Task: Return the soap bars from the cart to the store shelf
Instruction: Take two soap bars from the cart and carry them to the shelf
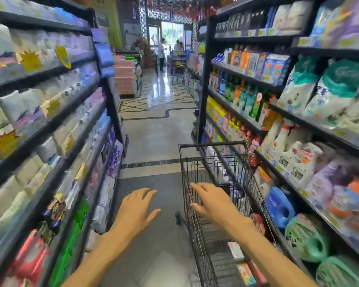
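The cart (220, 195) stands parked just beside the right-hand shelf (298, 179), presumably for short reaches, with boxed soap bars (236, 250) lying in its basket, while the left hand (136, 210) and right hand (210, 200) hover spread-fingered, holding nothing.

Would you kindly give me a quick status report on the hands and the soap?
Left hand open, over the floor. Right hand open above cart. Soap bars in the cart. Nothing blocking.

Blue detergent jug (279, 206), green baskets (307, 238), distant shoppers (161, 53) down the tiled aisle (153, 131).
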